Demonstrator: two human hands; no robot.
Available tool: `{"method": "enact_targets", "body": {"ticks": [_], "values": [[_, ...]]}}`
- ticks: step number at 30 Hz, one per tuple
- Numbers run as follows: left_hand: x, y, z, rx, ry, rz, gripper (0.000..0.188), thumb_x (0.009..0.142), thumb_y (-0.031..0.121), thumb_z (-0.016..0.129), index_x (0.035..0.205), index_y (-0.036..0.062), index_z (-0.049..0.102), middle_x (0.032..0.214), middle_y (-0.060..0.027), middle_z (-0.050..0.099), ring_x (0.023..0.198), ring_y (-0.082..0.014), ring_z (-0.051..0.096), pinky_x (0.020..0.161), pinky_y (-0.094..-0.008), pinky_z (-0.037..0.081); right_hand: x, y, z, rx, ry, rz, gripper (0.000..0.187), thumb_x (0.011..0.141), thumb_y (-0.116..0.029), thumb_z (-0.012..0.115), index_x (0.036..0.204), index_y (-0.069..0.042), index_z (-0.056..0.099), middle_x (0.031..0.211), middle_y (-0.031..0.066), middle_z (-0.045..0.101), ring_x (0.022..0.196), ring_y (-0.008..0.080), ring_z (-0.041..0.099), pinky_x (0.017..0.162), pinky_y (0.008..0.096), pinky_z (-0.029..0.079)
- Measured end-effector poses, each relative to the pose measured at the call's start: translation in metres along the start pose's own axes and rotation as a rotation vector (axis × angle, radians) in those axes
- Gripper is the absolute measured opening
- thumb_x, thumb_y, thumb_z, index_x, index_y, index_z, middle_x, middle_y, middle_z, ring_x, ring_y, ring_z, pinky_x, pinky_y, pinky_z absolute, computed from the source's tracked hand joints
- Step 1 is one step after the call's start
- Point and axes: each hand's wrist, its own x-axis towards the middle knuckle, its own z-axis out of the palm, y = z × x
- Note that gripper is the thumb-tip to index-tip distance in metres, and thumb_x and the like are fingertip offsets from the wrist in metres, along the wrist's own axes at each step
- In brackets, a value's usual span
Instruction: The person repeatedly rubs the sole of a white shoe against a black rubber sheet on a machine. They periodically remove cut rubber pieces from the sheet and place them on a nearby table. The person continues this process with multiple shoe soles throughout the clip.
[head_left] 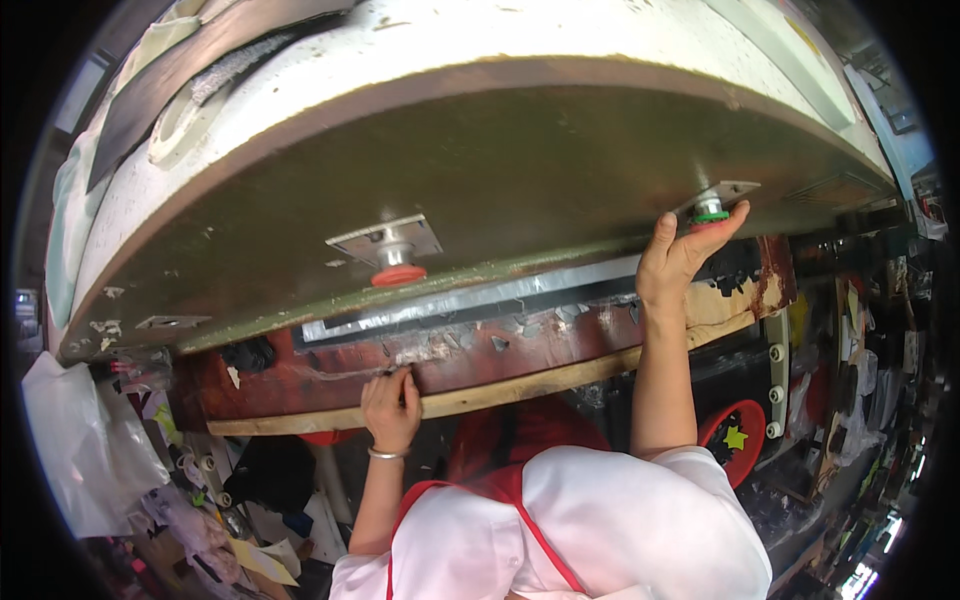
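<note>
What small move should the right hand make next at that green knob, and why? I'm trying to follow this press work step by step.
Probably close the fingers and turn it. The right hand is raised with its fingertips touching the green knob under the metal bracket, not yet wrapped around it. The left hand rests on the wooden edge, seemingly bracing.

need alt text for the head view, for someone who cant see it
A person in a white top reaches up to a large curved panel: the right hand touches a green-capped fitting on a small metal plate, while the left hand is closed on the wooden edge below. A second fitting with a red cap sits between them.
</note>
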Motion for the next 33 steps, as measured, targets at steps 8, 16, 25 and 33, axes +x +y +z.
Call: {"method": "enact_targets", "body": {"ticks": [8, 16, 25, 33], "values": [[-0.027, 0.007, -0.005, -0.047, 0.056, -0.059, 0.007, 0.081, 0.006, 0.066, 0.087, 0.0040, 0.069, 0.071, -0.0104, 0.062, 0.068, -0.0293, 0.058, 0.064, -0.0388, 0.044, -0.114, -0.029, -0.071, 0.223, -0.512, 0.361, 0.046, 0.089, -0.016, 0.064, 0.131, 0.001, 0.053, 0.094, 0.0160, 0.069, 0.091, 0.0282, 0.067, 0.080, 0.0374, 0.051], [-0.054, 0.027, -0.018, -0.046, 0.052, -0.186, 0.003, 0.078, 0.007, 0.068, 0.078, 0.0036, 0.068, 0.072, -0.0123, 0.064, 0.070, -0.0330, 0.058, 0.068, -0.0420, 0.044, -0.168, -0.005, -0.110, 0.244, -0.737, 0.140, 0.008, 0.081, -0.004, 0.066, 0.086, 0.001, 0.069, 0.080, 0.0180, 0.065, 0.079, 0.0349, 0.062, 0.072, 0.0419, 0.050], [-0.134, 0.067, -0.046, -0.062, -0.203, -0.191, 0.013, 0.079, 0.003, 0.068, 0.092, 0.0033, 0.069, 0.067, -0.0100, 0.059, 0.062, -0.0277, 0.058, 0.062, -0.0367, 0.046, -0.136, -0.058, -0.098, 0.125, -0.592, -0.057, 0.083, 0.064, -0.020, 0.083, 0.137, -0.005, 0.045, 0.132, 0.0310, 0.046, 0.129, 0.0491, 0.035, 0.103, 0.0504, 0.038], [-0.122, 0.124, -0.033, -0.104, -0.162, 0.100, 0.030, 0.077, 0.010, 0.068, 0.107, 0.0078, 0.067, 0.078, -0.0070, 0.053, 0.074, -0.0253, 0.053, 0.067, -0.0375, 0.039, -0.213, -0.069, -0.130, 0.150, -0.717, 0.053, 0.108, 0.050, -0.014, 0.085, 0.145, -0.008, 0.035, 0.141, 0.0312, 0.032, 0.135, 0.0431, 0.030, 0.110, 0.0481, 0.031]]}}
